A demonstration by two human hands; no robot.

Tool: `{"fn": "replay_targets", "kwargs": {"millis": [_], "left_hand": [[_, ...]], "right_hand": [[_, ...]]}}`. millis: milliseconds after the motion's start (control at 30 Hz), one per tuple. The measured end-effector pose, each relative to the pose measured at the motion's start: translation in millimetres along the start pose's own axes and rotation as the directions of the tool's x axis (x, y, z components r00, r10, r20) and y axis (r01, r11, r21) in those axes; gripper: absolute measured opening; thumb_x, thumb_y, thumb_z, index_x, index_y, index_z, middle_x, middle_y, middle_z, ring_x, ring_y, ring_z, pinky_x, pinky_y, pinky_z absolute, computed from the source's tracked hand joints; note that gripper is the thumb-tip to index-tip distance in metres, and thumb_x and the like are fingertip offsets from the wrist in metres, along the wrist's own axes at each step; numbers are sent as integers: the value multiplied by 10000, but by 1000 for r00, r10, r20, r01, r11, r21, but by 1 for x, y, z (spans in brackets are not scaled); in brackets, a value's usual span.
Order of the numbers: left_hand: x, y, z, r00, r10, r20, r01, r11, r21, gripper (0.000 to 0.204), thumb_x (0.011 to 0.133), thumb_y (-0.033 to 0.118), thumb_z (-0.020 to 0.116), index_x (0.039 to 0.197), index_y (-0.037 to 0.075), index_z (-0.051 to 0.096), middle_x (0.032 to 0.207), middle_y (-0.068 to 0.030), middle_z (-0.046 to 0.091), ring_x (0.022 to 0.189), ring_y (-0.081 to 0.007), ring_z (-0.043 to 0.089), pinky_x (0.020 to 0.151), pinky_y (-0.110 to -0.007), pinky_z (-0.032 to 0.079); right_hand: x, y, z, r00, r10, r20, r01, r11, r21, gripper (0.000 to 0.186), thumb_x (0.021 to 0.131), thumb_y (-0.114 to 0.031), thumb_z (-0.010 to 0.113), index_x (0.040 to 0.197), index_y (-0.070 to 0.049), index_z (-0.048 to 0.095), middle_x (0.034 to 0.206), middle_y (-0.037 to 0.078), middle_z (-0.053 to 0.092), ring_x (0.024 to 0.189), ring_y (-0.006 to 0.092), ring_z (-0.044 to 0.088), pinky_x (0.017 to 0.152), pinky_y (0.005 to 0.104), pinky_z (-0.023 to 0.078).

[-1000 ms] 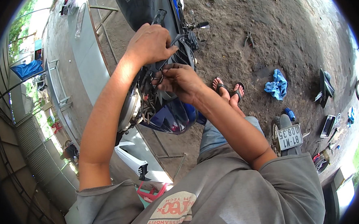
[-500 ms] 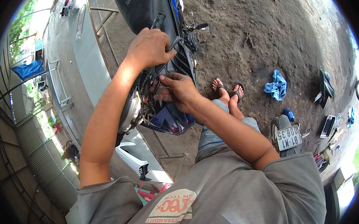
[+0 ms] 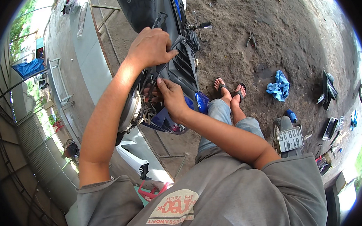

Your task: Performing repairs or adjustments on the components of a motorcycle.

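Note:
A blue and black motorbike stands in front of me, its dark seat at the top. My left hand is closed round the handlebar, whose black end sticks out past the knuckles. Lower down, my right hand is closed at the opened front of the bike. Its thumb presses near a dark cable and its fingers reach in behind; what they hold is hidden. Below the hands, loose wires hang beside a round light-rimmed headlight part and a glossy blue fairing.
A long grey bench runs along the left, with a white panel near its close end. On the dirt floor lie pliers, a blue cloth and a phone-like dark tray. Another motorbike's plate shows at right.
My right hand has shifted slightly left and turned more upright, with its fingers deeper behind the cable. The blue front part has swung, showing more at the right. My left hand keeps its place.

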State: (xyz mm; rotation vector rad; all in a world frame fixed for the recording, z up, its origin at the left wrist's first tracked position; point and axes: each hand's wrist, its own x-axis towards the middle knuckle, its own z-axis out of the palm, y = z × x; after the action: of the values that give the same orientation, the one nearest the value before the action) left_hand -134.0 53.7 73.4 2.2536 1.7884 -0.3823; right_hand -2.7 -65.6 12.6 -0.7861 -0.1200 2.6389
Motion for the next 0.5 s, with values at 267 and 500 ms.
{"fn": "replay_targets", "kwargs": {"millis": [267,500], "left_hand": [[1,-2,-2,1000,-9,19,9,1000,0,309,793,381,763,725,80,773,765,-115,715,870,-283,703,822,-396,495],[0,-2,2,1000,-7,16,7,1000,-5,318,800,401,770,738,89,775,774,-97,720,878,-274,702,827,-388,487]], "right_hand": [[-5,17,-3,939,-336,71,320,781,-537,301,1043,-207,563,923,50,666,830,147,688,758,220,653,739,356,495],[-9,19,-8,897,-408,168,396,578,-714,286,1032,-194,551,912,61,601,882,249,596,805,456,571,725,457,460]]}}
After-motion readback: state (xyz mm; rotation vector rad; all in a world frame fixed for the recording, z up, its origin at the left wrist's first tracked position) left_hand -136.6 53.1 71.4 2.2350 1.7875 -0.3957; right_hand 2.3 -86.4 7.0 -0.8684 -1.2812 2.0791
